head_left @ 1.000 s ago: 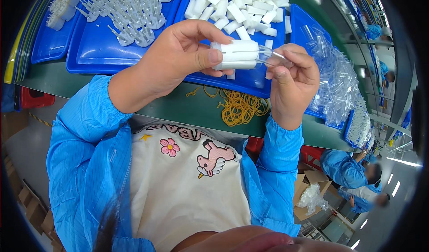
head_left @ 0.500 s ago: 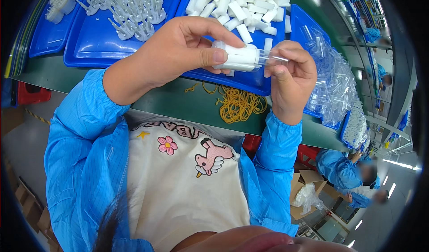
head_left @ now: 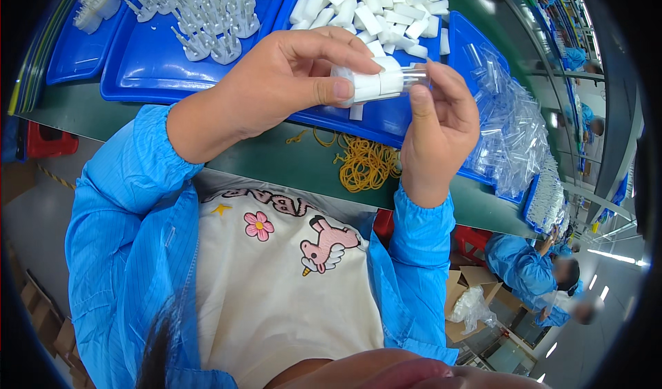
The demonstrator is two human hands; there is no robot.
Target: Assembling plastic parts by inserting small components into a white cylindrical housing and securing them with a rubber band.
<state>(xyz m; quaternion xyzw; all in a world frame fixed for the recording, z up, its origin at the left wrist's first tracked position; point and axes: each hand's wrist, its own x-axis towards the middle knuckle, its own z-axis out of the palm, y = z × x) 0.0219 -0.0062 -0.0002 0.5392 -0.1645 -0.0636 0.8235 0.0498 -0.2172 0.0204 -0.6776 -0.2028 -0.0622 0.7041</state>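
Left hand: As the forearm slants in from 8 o'clock, the left hand [head_left: 281, 79] bends at 11 o'clock, thumb below and forefinger above, pinching the white bundle [head_left: 376, 82] between them.
Right hand: Forearm comes up from 4 o'clock; the right hand [head_left: 443, 124] stands at 2 o'clock, palm turned inward, thumb and forefinger pinching the clear sleeve [head_left: 416, 76].
Bundle position: Held at 1 o'clock, over the front part of the block tray [head_left: 386, 124], lying nearly level; the sleeve is at its 3 o'clock end (thin rods show there; how far they enter the sleeve cannot be told).
Block tray: Blue plastic at 12 to 1 o'clock, heaped with white blocks [head_left: 369, 20], matte and oblong.
Post tray: Blue, at 10 o'clock, its far part crowded with white pronged parts [head_left: 203, 41] on rounded bases; the near part of the post tray [head_left: 145, 75] shows smooth and glossy.
Tube tray: At 2 o'clock, a blue tube tray [head_left: 460, 31] piled with clear tubes [head_left: 507, 127], thin-walled and shiny.
Elastic bands: Yellow, thin, tangled elastic bands [head_left: 365, 163] rest on the green table [head_left: 276, 165], just above centre toward 1 o'clock.
Carton: Brown cardboard carton [head_left: 480, 276] at 4 o'clock, holding a crumpled translucent bag [head_left: 473, 308].
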